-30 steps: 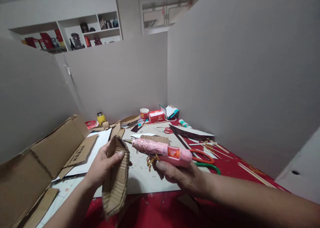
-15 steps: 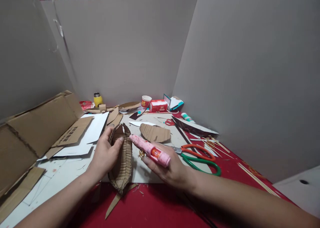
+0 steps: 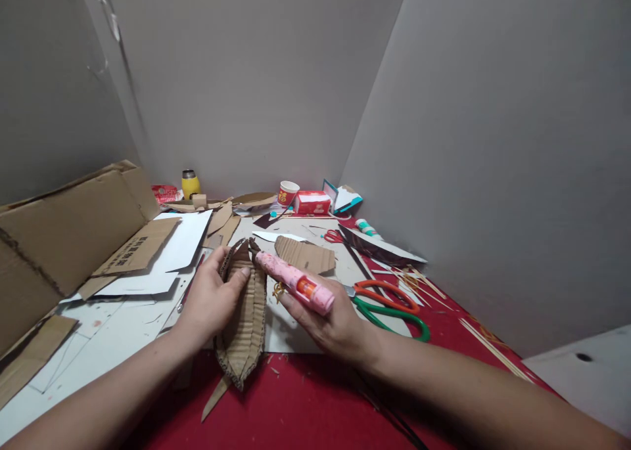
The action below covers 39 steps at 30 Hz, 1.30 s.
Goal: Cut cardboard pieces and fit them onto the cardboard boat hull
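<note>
A boat-shaped piece of corrugated cardboard (image 3: 242, 335), pointed at its near end and with raised edges, stands out over the front edge of the white board (image 3: 290, 335). My left hand (image 3: 214, 295) grips its left side near the top, thumb inside and fingers outside. In my right hand (image 3: 335, 318) is a pink glue gun (image 3: 286, 276), held from below, its tip at the upper right edge of the cardboard shape. A small gold ornament (image 3: 279, 292) shows by my right fingers.
Scissors with orange and green handles (image 3: 389, 295) lie just right of my right hand. A folded cardboard box (image 3: 73, 230) stands at left beside white sheets (image 3: 190, 243). Farther back are a yellow bottle (image 3: 190, 185), a paper cup (image 3: 287, 193) and a red tissue pack (image 3: 313, 202).
The view has tilted down slightly. The cardboard shape's upper gap has narrowed, and the glue gun's tip sits nearer its top end. Both hands keep their holds.
</note>
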Available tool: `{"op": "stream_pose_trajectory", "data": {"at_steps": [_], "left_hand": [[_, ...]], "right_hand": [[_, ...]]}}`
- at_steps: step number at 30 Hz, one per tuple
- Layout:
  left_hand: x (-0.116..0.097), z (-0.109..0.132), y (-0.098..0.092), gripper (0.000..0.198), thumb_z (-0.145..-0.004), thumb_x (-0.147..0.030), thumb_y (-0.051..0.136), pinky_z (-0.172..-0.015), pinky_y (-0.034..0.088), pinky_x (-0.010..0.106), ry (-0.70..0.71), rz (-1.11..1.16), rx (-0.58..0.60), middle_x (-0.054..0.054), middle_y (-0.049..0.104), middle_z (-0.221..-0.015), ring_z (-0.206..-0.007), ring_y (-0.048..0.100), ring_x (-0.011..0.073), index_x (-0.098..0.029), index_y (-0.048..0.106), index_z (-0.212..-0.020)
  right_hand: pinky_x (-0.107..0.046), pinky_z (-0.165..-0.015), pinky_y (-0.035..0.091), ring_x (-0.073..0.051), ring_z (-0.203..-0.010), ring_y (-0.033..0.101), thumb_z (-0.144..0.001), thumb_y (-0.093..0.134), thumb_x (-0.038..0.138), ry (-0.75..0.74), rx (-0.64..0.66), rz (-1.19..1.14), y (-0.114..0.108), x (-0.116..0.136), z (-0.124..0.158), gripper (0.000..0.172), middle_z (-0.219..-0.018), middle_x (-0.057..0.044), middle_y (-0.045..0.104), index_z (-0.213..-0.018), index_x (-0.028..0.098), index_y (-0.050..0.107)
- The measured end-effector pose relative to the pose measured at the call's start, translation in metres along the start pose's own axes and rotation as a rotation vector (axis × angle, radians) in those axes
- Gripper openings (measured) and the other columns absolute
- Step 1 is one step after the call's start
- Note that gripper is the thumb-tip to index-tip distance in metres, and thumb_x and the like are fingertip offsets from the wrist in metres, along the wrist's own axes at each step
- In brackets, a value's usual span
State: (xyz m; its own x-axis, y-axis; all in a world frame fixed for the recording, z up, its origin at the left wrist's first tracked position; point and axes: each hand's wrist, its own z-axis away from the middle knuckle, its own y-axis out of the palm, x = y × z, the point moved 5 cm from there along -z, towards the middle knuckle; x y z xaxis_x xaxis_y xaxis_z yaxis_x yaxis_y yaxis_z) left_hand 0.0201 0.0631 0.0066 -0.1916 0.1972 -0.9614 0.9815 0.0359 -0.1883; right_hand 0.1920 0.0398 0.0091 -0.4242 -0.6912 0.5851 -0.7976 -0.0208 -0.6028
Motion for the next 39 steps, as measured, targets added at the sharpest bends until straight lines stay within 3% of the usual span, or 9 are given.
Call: {"op": "stream_pose_trajectory", "data": {"at_steps": [12,21,33,39], "left_hand": [[0.004,0.002,0.006,0.04,-0.074,-0.026,0.068,-0.076,0.054,0.033,-0.155,0.179,0.012,0.003,0.073,-0.1,-0.088,0.068,0.0224,-0.02,0.059,-0.113],[0.009,0.001,0.005,0.034,-0.085,-0.043,0.058,-0.076,0.052,0.029,-0.084,0.117,0.029,0.002,0.072,-0.102,-0.086,0.067,0.0197,-0.022,0.062,-0.111],[0.01,-0.001,0.004,0.035,-0.085,-0.038,0.058,-0.078,0.05,0.03,-0.034,0.099,0.006,0.005,0.071,-0.105,-0.089,0.065,0.0201,-0.019,0.061,-0.115],[0.011,-0.001,0.004,0.028,-0.086,-0.036,0.057,-0.076,0.05,0.029,-0.026,0.065,0.01,0.005,0.071,-0.104,-0.088,0.065,0.0189,-0.02,0.062,-0.109]], "right_hand": [[-0.034,-0.08,0.054,-0.023,-0.094,0.065,-0.09,0.052,0.032,0.01,0.0,0.031,0.003,-0.005,0.0,0.033,-0.097,-0.009,0.069,-0.12,0.02,0.057],[-0.035,-0.08,0.054,-0.024,-0.09,0.066,-0.09,0.052,0.031,-0.006,0.013,0.084,0.004,-0.004,0.002,0.03,-0.092,-0.008,0.07,-0.118,0.02,0.059],[-0.032,-0.074,0.052,-0.022,-0.079,0.065,-0.089,0.052,0.03,0.019,0.072,0.121,0.006,-0.002,0.005,0.022,-0.086,-0.009,0.068,-0.107,0.018,0.059],[-0.031,-0.065,0.049,-0.018,-0.068,0.058,-0.09,0.052,0.031,-0.039,0.001,0.12,0.006,-0.001,0.005,0.015,-0.078,-0.006,0.061,-0.094,0.017,0.057]]}}
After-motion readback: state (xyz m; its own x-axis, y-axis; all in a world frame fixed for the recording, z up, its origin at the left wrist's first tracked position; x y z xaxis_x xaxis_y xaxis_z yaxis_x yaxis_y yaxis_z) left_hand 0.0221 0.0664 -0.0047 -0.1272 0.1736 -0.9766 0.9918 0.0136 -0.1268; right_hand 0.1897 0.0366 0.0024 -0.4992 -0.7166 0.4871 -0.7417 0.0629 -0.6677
